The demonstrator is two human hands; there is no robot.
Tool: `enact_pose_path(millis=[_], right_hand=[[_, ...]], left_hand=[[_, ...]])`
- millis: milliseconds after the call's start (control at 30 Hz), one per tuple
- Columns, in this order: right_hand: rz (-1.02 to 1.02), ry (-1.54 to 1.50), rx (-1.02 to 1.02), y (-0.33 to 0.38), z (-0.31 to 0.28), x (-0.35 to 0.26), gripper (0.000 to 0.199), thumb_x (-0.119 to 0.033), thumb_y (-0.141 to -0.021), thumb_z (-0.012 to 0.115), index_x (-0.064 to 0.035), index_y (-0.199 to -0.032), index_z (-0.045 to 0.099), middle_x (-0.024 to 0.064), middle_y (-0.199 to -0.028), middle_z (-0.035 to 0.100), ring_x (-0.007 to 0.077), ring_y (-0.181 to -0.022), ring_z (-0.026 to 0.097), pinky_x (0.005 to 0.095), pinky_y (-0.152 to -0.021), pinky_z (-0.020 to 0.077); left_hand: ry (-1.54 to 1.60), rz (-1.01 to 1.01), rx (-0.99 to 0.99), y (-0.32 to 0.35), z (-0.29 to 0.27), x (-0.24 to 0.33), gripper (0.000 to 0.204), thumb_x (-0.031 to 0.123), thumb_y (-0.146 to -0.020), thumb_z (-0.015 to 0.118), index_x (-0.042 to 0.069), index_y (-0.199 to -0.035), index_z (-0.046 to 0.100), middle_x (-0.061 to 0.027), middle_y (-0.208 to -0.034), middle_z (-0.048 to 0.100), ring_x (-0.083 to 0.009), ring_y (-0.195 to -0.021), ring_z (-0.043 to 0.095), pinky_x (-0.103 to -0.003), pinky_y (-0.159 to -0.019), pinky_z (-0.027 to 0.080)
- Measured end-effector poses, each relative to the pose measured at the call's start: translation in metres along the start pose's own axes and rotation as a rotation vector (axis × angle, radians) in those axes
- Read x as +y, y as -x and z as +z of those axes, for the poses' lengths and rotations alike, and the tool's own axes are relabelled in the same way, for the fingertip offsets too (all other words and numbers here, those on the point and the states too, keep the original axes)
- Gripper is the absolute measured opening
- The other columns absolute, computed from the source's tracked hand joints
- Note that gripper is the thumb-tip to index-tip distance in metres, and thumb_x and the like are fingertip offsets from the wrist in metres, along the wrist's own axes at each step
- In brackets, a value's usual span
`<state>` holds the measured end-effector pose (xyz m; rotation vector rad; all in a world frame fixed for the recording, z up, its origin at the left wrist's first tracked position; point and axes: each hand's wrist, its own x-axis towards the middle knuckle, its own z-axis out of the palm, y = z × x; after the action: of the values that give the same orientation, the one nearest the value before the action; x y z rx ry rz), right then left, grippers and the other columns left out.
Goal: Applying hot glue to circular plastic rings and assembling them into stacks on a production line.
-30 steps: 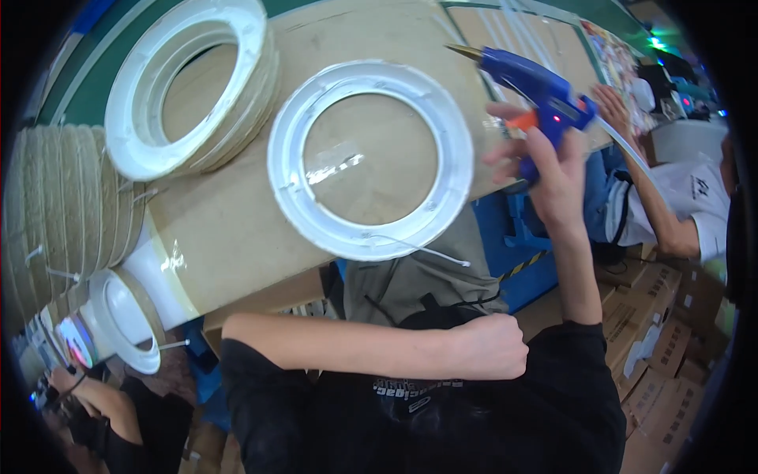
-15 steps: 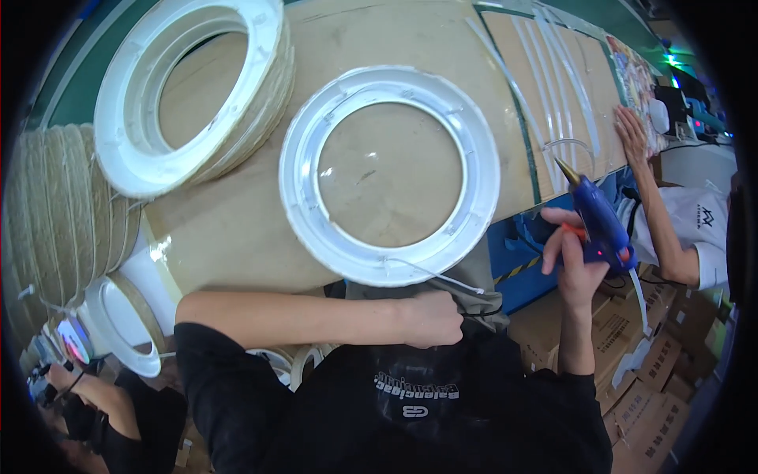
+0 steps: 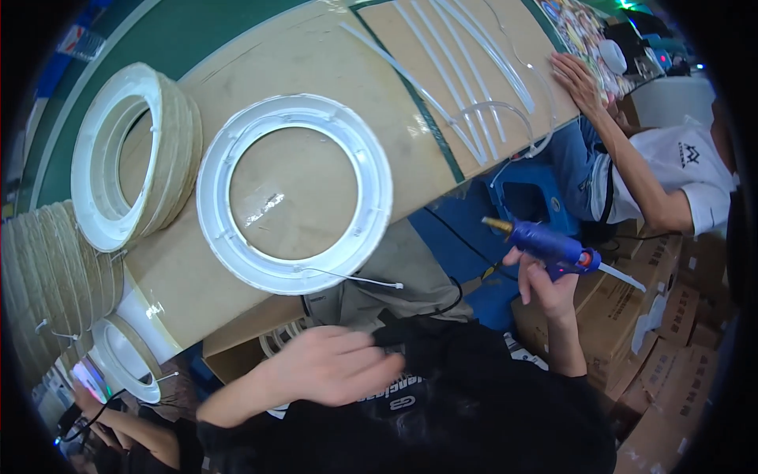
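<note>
My right hand (image 3: 550,291) is closed round the grip of a blue glue gun (image 3: 553,249), held beside the table with its brass nozzle up and to the left. A white glue stick (image 3: 622,276) pokes out of its back. My left hand (image 3: 335,363) is in front of my chest, fingers bent and smeared by motion; I cannot make out anything in it. Nearest to it, a white plastic ring (image 3: 213,189) lies flat on the table. A thin white cable tie (image 3: 355,279) sticks out from its near side.
Beige fabric-covered rolls with white rings (image 3: 178,150) stand at the left. Long translucent strips (image 3: 430,95) lie on the board at the back right. A co-worker's hand (image 3: 580,83) rests beside them. Cardboard boxes (image 3: 663,379) are stacked at the lower right, near a blue stool (image 3: 537,197).
The view has swung, so the table things sit further left. My left hand has drawn back from the ring's near edge toward my body. The glue gun has tipped to a flatter angle.
</note>
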<state>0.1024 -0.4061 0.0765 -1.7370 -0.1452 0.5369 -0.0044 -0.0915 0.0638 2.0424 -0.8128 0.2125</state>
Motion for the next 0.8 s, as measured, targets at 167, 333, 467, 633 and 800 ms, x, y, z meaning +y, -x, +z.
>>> enact_pose_path(millis=[167,333,467,633,800], right_hand=[[0.018,-0.118,-0.053,0.011,-0.002,-0.021,0.048,-0.014,-0.090,0.060,0.0095,-0.129,0.047,0.0199,-0.100,0.067,0.0085,-0.043,0.051,0.0183,-0.042,0.0405],[-0.231,-0.212,-0.283,-0.037,0.049,-0.055,0.054,-0.027,-0.093,0.059,0.0104,-0.131,0.048,0.0209,-0.104,0.067,0.0085,-0.045,0.052,0.0172,-0.047,0.0407],[-0.265,0.027,-0.312,-0.073,0.086,-0.066,0.037,-0.014,-0.100,0.047,0.0085,-0.128,0.052,0.0171,-0.111,0.068,0.0057,-0.059,0.053,0.0198,-0.057,0.0449],[-0.322,0.137,-0.395,-0.115,0.128,-0.068,0.029,-0.014,-0.100,0.048,0.0046,-0.120,0.057,0.0107,-0.105,0.070,0.0053,-0.058,0.053,0.0202,-0.054,0.0434],[-0.453,0.421,-0.389,-0.151,0.153,-0.061,0.022,-0.017,-0.100,0.051,0.0017,-0.105,0.062,0.0021,-0.081,0.066,0.0049,-0.057,0.052,0.0222,-0.053,0.0420]], left_hand=[[-0.272,-0.524,0.759,0.083,-0.044,-0.004,0.013,0.003,-0.091,0.054,0.001,-0.099,0.064,-0.0023,-0.080,0.057,-0.0108,-0.071,0.054,-0.024,-0.056,0.042],[-0.173,-0.920,0.821,0.077,-0.032,-0.040,0.042,0.007,-0.096,0.051,-0.001,-0.137,0.046,-0.0102,-0.117,0.057,-0.0115,-0.086,0.057,-0.024,-0.067,0.047],[-0.067,-0.829,0.901,0.072,-0.012,-0.063,0.045,0.005,-0.095,0.053,-0.001,-0.138,0.046,-0.0058,-0.089,0.061,-0.0085,-0.073,0.057,-0.022,-0.063,0.045],[-0.184,-0.762,0.795,0.059,-0.020,-0.062,0.047,0.002,-0.083,0.066,0.000,-0.129,0.055,-0.0146,-0.121,0.058,-0.0133,-0.077,0.058,-0.026,-0.065,0.049],[-0.151,-0.719,0.809,0.064,-0.021,-0.060,0.047,0.002,-0.079,0.070,0.001,-0.125,0.058,-0.0159,-0.132,0.053,-0.0185,-0.078,0.059,-0.030,-0.074,0.052]])
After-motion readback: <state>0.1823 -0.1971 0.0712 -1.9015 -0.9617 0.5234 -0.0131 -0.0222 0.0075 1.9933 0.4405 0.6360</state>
